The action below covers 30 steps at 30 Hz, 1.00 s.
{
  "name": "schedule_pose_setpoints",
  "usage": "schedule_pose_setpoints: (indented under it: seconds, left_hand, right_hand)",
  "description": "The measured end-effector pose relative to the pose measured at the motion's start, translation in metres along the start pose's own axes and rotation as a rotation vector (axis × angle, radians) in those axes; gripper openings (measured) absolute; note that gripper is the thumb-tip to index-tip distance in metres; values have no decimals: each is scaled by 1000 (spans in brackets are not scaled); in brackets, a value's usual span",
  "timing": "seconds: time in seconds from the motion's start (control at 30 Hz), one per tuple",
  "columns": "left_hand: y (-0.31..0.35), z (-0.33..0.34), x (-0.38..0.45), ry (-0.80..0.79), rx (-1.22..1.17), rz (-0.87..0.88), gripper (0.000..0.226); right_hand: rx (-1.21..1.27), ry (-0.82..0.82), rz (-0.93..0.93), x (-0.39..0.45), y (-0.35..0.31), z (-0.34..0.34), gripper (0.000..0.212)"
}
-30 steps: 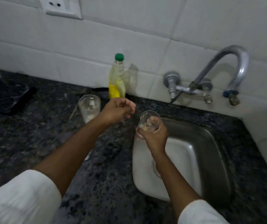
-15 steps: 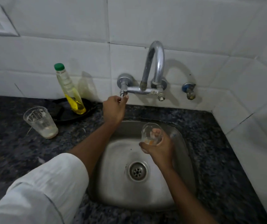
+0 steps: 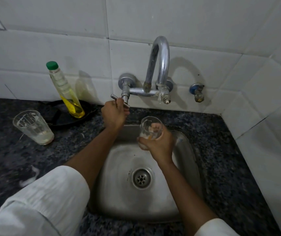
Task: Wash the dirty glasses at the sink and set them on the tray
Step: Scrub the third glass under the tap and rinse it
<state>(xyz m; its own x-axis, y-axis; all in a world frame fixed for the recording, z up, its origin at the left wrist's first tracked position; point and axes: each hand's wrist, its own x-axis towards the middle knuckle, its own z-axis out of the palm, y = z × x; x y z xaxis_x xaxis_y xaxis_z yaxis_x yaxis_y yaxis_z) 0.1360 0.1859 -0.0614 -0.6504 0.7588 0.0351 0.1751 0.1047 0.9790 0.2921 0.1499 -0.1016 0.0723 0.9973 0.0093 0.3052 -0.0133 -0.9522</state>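
Observation:
My right hand (image 3: 160, 147) grips a small dirty glass (image 3: 149, 128) over the steel sink (image 3: 119, 167), below the curved tap spout (image 3: 160, 53). The glass is tilted slightly and shows pale residue inside. My left hand (image 3: 113, 114) is curled round the metal tap handle (image 3: 119, 101) at the left of the wall tap. A thin stream of water (image 3: 160, 97) falls from the spout. A second dirty glass (image 3: 33, 127) with milky dregs stands upright on the dark counter at the left.
A bottle of yellow liquid with a green cap (image 3: 64, 91) leans on a black dish (image 3: 59, 116) by the tiled wall. A small blue valve (image 3: 197, 92) sticks out of the wall at the right. The sink drain (image 3: 142, 178) lies open.
My left hand moved from beside the left glass to the tap handle and now grips it. My right hand carried the glass over the sink basin. Water has started at the spout.

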Motion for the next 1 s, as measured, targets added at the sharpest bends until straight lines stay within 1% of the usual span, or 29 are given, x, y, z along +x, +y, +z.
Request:
schedule_pose_setpoints:
  seconds: [0.17,0.23,0.3,0.33,0.37,0.43,0.47,0.5,0.53,0.6,0.63,0.67,0.7,0.73,0.77,0.8,0.83,0.87,0.9,0.93,1.0]
  left_hand:
    - [4,-4,-4,-32,-13,-8,42]
    - [5,-4,-9,-46,-74,-64,38]
    - [-2,-5,-21,-125,-190,-215,34]
    - [-9,-4,-31,-205,-244,-323,33]
    - [-19,-3,-44,-310,-274,-442,37]
    - [-39,0,-72,-528,-326,-677,54]
    - [-47,4,-84,-603,-412,-778,60]
    - [-53,8,-93,-646,-532,-840,62]
    - [-58,11,-99,-655,-663,-858,61]
    - [-63,16,-100,-610,-849,-864,55]
    - [-64,16,-98,-581,-891,-863,53]
    - [-64,16,-96,-558,-901,-868,54]
    - [-65,15,-93,-537,-889,-884,56]
    - [-66,13,-90,-526,-861,-902,57]
    - [-66,11,-86,-527,-817,-913,57]
    - [-65,9,-83,-548,-773,-911,54]
    - [-64,8,-79,-578,-728,-905,50]
    - [-63,7,-77,-606,-670,-901,46]
    - [-62,7,-75,-623,-603,-895,44]
    - [-61,7,-74,-632,-544,-888,44]
    - [-57,9,-73,-633,-516,-884,43]
  right_hand:
    - [-14,7,17,3,-3,0,54]
    - [-20,12,20,4,-4,0,55]
    - [-21,22,27,2,-5,0,58]
    - [-21,31,30,1,-5,0,60]
    - [-11,41,36,0,-6,0,61]
    - [16,63,54,-5,-6,1,60]
    - [29,74,66,-8,-5,3,56]
    - [43,75,78,-13,-4,4,52]
    - [56,56,90,-17,-4,4,49]
    - [30,-43,80,-24,-4,2,46]
    - [-62,-82,23,-29,-6,-1,47]
    - [-227,-70,-86,-33,-9,-7,54]
    - [-401,-13,-235,-37,-11,-14,63]
    - [-549,43,-422,-38,-12,-21,66]
    - [-658,20,-576,-39,-13,-27,64]
    - [-724,-102,-650,-38,-17,-31,62]
    - [-749,-265,-620,-35,-21,-35,64]
    - [-733,-410,-524,-29,-24,-36,66]
    - [-689,-490,-432,-24,-25,-36,66]
    - [-633,-489,-375,-20,-26,-36,64]
    - [-533,-399,-370,-22,-26,-32,63]
